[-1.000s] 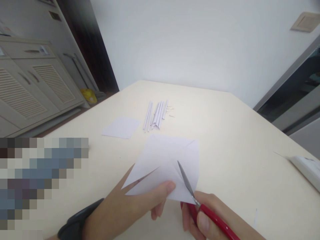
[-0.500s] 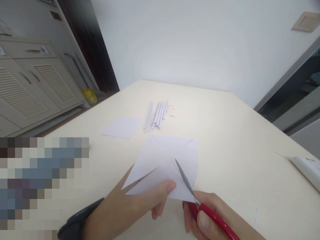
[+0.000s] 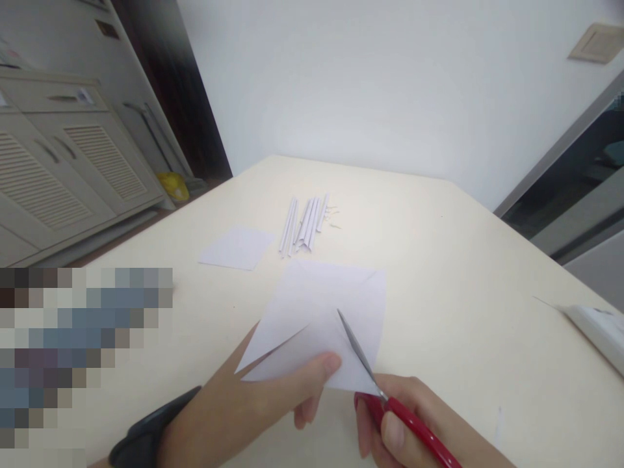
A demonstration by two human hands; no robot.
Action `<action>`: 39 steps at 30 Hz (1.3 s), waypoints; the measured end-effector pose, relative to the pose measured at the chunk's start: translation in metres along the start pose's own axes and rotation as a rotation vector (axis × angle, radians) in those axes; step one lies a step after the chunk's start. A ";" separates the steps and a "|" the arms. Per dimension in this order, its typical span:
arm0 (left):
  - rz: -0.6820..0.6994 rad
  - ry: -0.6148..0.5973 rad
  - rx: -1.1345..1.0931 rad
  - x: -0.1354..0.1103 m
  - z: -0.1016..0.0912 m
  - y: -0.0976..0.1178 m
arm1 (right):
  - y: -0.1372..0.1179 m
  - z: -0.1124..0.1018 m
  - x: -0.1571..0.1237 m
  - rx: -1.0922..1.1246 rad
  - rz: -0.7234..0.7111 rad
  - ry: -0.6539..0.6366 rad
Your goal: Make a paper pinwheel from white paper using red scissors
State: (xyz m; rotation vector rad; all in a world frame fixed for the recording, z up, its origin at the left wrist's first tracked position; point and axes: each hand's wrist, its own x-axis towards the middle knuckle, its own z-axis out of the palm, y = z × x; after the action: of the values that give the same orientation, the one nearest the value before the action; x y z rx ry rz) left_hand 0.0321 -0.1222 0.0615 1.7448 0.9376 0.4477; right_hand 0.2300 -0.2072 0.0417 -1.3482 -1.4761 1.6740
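Observation:
My left hand (image 3: 258,403) pinches the near edge of a white square sheet of paper (image 3: 322,305), thumb on top, holding it just above the cream table (image 3: 439,273). The sheet has a diagonal slit from its left corner toward the middle. My right hand (image 3: 414,422) grips red-handled scissors (image 3: 363,361). Their steel blades lie in a second cut that runs from the near right corner toward the sheet's centre. A black band sits on my left wrist.
Farther back lie a smaller white paper square (image 3: 237,247) and a bunch of rolled white paper sticks (image 3: 305,222) with tiny scraps beside them. A white object (image 3: 597,328) rests at the table's right edge. Louvred cabinets (image 3: 63,169) stand at the left.
The scissor tips have crept slightly up and left, deeper toward the paper's centre. The sheet and my left hand have barely shifted.

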 end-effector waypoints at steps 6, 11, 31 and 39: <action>0.003 -0.022 0.040 0.001 0.001 0.000 | -0.001 -0.002 0.000 0.041 -0.114 -0.041; -0.064 -0.099 -0.071 0.001 0.003 0.001 | -0.008 -0.004 -0.003 0.018 -0.188 -0.094; -0.063 -0.105 -0.075 -0.001 0.004 0.002 | -0.004 0.002 -0.001 -0.006 -0.032 0.014; -0.062 -0.071 -0.030 -0.001 0.004 0.004 | -0.008 0.000 0.001 -0.002 -0.020 0.004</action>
State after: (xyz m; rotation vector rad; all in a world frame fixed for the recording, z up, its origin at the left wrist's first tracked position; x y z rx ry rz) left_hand 0.0355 -0.1263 0.0638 1.6888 0.9270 0.3553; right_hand 0.2278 -0.2042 0.0493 -1.3328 -1.4852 1.6565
